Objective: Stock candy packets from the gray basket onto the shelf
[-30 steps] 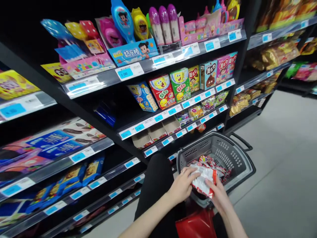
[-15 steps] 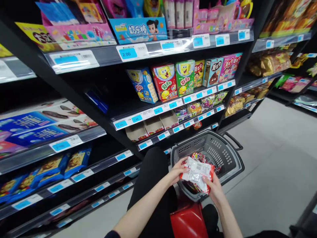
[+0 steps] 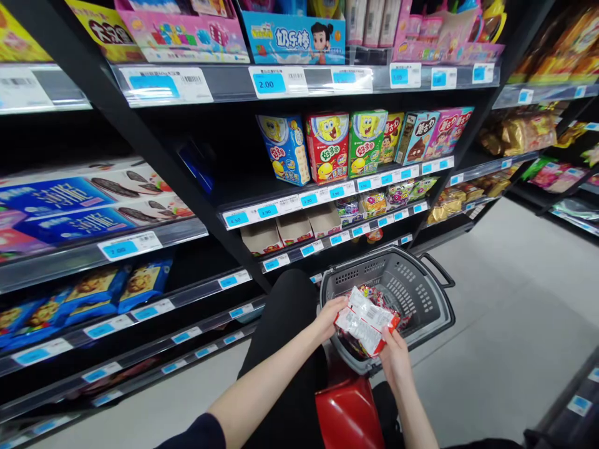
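A silver-and-red snack packet (image 3: 366,319) is stretched between my two hands, its printed silver side facing up. My left hand (image 3: 331,315) pinches its left end. My right hand (image 3: 393,348) grips the lower right corner, by the red edge. Both hands are over the near part of a grey shopping basket (image 3: 429,315). Inside the basket lie several colourful wrapped packets (image 3: 378,297), partly hidden under the packet that I hold.
Shelves with price labels (image 3: 266,82) run along the left and front. Boxed biscuits (image 3: 327,146) stand on the middle shelf, with open cartons (image 3: 294,227) below. A red stool-like object (image 3: 349,411) is between my legs. Grey floor (image 3: 496,299) extends to the right.
The packet has turned a little clockwise and shifted slightly left in my hands, both of which keep hold of it. The whole view has tilted and shifted slightly.
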Demonstrator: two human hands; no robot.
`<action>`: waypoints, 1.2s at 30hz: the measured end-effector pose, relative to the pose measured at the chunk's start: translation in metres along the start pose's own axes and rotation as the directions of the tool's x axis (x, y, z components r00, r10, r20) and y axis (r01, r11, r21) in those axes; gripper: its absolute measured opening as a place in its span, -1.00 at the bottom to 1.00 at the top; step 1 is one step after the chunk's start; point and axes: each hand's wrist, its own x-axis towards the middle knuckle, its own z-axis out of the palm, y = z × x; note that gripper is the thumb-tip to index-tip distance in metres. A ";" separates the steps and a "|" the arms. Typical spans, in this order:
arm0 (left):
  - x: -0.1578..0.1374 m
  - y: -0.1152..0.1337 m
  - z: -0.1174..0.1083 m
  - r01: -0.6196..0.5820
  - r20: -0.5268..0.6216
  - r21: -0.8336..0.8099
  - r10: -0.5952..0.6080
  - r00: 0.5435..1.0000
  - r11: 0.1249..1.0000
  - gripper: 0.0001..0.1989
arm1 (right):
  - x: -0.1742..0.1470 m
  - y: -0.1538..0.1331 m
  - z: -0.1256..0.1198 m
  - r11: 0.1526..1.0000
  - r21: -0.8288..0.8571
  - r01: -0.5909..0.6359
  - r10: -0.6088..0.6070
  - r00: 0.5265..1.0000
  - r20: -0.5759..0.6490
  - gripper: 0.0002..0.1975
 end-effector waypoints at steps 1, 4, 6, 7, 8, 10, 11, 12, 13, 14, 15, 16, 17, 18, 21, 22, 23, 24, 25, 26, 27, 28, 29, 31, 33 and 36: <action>0.000 0.002 0.000 -0.005 0.002 0.002 0.005 1.000 1.000 -0.78 | -0.001 -0.002 -0.002 0.999 -0.027 -0.022 0.022 1.000 0.010 -0.66; -0.004 0.008 0.000 -0.038 0.034 0.121 0.034 0.999 0.992 -0.76 | -0.006 -0.018 -0.013 0.989 -0.114 -0.093 0.104 0.990 0.093 -0.67; -0.009 0.010 0.000 -0.070 0.076 0.295 0.050 0.996 0.953 -0.78 | -0.012 -0.030 -0.019 0.977 -0.146 -0.155 0.182 0.964 0.196 -0.56; -0.011 0.010 0.001 -0.084 0.101 0.387 0.048 0.994 0.918 -0.79 | -0.015 -0.033 -0.020 0.968 -0.170 -0.183 0.222 0.944 0.246 -0.51; -0.013 0.009 0.002 -0.096 0.131 0.465 0.038 0.991 0.880 -0.81 | -0.018 -0.034 -0.020 0.957 -0.209 -0.203 0.258 0.924 0.281 -0.48; -0.015 0.005 0.003 -0.114 0.182 0.557 0.013 0.983 0.823 -0.83 | -0.023 -0.029 -0.014 0.926 -0.321 -0.201 0.303 0.902 0.307 -0.54; -0.015 0.004 0.004 -0.119 0.190 0.564 0.011 0.982 0.817 -0.82 | -0.024 -0.024 -0.010 0.915 -0.364 -0.175 0.295 0.906 0.305 -0.58; -0.015 0.002 0.004 -0.120 0.182 0.540 0.023 0.983 0.833 -0.79 | -0.024 -0.018 -0.005 0.909 -0.389 -0.147 0.274 0.915 0.296 -0.61; -0.013 0.002 0.004 -0.119 0.151 0.483 0.051 0.987 0.868 -0.75 | -0.023 -0.013 -0.001 0.913 -0.389 -0.125 0.246 0.928 0.280 -0.64; -0.011 0.002 0.004 -0.108 0.108 0.397 0.071 0.992 0.912 -0.70 | -0.022 -0.008 0.003 0.926 -0.361 -0.110 0.211 0.944 0.253 -0.66; -0.010 0.004 0.003 -0.079 0.072 0.292 0.060 0.996 0.953 -0.65 | -0.019 -0.005 0.006 0.947 -0.305 -0.100 0.169 0.963 0.212 -0.68; -0.008 0.006 0.002 -0.035 0.062 0.180 0.024 0.998 0.983 -0.61 | -0.017 -0.004 0.008 0.970 -0.226 -0.089 0.128 0.978 0.162 -0.70; -0.007 0.008 0.001 0.022 0.082 0.083 -0.029 0.996 0.996 -0.57 | -0.015 -0.004 0.009 0.988 -0.135 -0.072 0.088 0.990 0.114 -0.70; -0.007 0.010 0.001 0.087 0.130 0.015 -0.088 0.988 0.996 -0.53 | -0.013 -0.005 0.010 0.998 -0.039 -0.041 0.044 0.997 0.069 -0.70; -0.010 0.010 0.002 0.167 0.323 -0.046 -0.143 0.935 0.985 -0.43 | -0.012 -0.009 0.011 0.983 0.168 0.072 -0.072 0.997 -0.008 -0.64; -0.012 0.008 0.004 0.125 0.370 -0.043 -0.101 0.924 0.991 -0.38 | -0.012 -0.009 0.012 0.976 0.194 0.099 -0.096 0.995 -0.023 -0.61; -0.014 0.005 0.006 0.058 0.399 -0.034 -0.039 0.916 0.998 -0.28 | -0.014 -0.008 0.014 0.972 0.203 0.116 -0.112 0.993 -0.031 -0.58; -0.015 0.002 0.008 -0.031 0.402 -0.023 0.038 0.915 0.999 -0.16 | -0.015 -0.007 0.015 0.972 0.200 0.123 -0.120 0.992 -0.031 -0.56; -0.016 -0.001 0.010 -0.124 0.382 -0.005 0.116 0.917 0.992 -0.04 | -0.016 -0.006 0.016 0.974 0.190 0.122 -0.121 0.992 -0.022 -0.56; -0.016 -0.002 0.011 -0.199 0.348 0.021 0.179 0.920 0.980 0.05 | -0.016 -0.006 0.017 0.978 0.173 0.119 -0.119 0.993 -0.008 -0.59; -0.016 -0.002 0.012 -0.248 0.313 0.050 0.221 0.924 0.967 0.11 | -0.016 -0.006 0.016 0.982 0.149 0.116 -0.119 0.993 0.013 -0.64; -0.016 -0.001 0.012 -0.279 0.282 0.074 0.249 0.927 0.957 0.13 | -0.015 -0.007 0.015 0.987 0.114 0.117 -0.122 0.992 0.030 -0.69; -0.015 0.000 0.012 -0.294 0.262 0.093 0.262 0.929 0.951 0.12 | -0.013 -0.009 0.012 0.990 0.070 0.121 -0.124 0.991 0.042 -0.70; -0.013 0.004 0.010 -0.288 0.253 0.123 0.250 0.935 0.950 0.02 | -0.009 -0.015 0.003 0.990 -0.023 0.136 -0.135 0.989 0.052 -0.61; -0.011 0.007 0.008 -0.256 0.255 0.150 0.213 0.943 0.955 -0.12 | -0.005 -0.024 -0.008 0.981 -0.114 0.155 -0.146 0.986 0.078 -0.44; -0.010 0.008 0.006 -0.187 0.234 0.193 0.140 0.962 0.963 -0.31 | -0.004 -0.037 -0.020 0.945 -0.252 0.207 -0.169 0.972 0.166 -0.35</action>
